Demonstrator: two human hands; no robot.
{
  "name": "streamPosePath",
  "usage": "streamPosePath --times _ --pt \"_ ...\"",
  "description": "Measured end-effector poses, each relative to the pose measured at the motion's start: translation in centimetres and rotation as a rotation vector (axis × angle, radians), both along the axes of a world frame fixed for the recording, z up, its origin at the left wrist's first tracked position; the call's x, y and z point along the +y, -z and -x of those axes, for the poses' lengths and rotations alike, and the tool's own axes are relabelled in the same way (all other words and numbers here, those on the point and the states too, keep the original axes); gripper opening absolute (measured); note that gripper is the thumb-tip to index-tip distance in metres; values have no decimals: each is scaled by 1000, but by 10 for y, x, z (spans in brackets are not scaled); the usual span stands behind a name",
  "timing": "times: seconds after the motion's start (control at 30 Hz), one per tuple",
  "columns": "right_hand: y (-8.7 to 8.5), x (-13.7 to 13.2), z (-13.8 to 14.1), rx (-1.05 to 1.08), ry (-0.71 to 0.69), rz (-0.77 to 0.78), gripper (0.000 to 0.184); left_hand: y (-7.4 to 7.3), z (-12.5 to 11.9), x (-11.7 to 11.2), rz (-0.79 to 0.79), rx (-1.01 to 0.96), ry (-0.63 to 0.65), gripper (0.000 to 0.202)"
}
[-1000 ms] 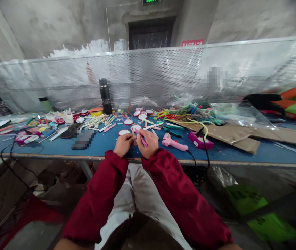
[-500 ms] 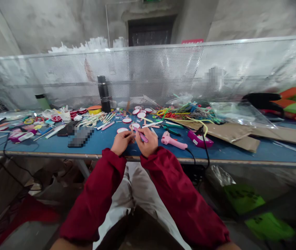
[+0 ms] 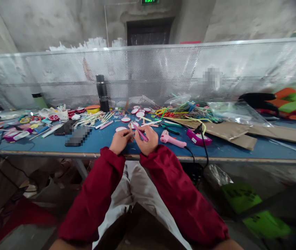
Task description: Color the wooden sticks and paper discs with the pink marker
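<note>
Both my hands rest at the near edge of the blue table [image 3: 241, 151], in red sleeves. My right hand [image 3: 147, 139] is closed around a pink stick [image 3: 140, 133] that points up and to the left. My left hand [image 3: 120, 140] is pinched, its fingertips meeting the right hand's at a small piece [image 3: 131, 133] that I cannot make out. Red-rimmed white discs [image 3: 125, 119] lie just beyond the hands. A pink glue gun [image 3: 170, 140] lies to the right of my right hand, its cable running off the table edge.
A black flask [image 3: 102, 93] stands at the back by the perforated metal screen [image 3: 215, 69]. Sticks, discs and tools litter the left side, with a dark flat device [image 3: 78, 136]. Coloured wires [image 3: 187, 113], a plastic bag [image 3: 236, 113] and cardboard [image 3: 239, 133] fill the right.
The view has drifted slightly; my hands stay together at the table edge, and the pink stick in my right hand has tilted a little.
</note>
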State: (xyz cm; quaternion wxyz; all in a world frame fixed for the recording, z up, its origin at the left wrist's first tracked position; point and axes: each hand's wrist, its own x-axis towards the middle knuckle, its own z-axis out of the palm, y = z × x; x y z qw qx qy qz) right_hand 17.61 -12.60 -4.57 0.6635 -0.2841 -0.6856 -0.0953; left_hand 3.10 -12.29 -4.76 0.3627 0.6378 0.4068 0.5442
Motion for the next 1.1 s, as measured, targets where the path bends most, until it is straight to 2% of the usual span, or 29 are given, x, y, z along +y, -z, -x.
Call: streamPosePath --times 0.4,1.1 --pt "-2 -2 -1 -80 23 25 9 4 3 2 -75 93 -33 31" --pt "1 -2 0 -95 37 3 10 5 2 2 -60 48 -14 25"
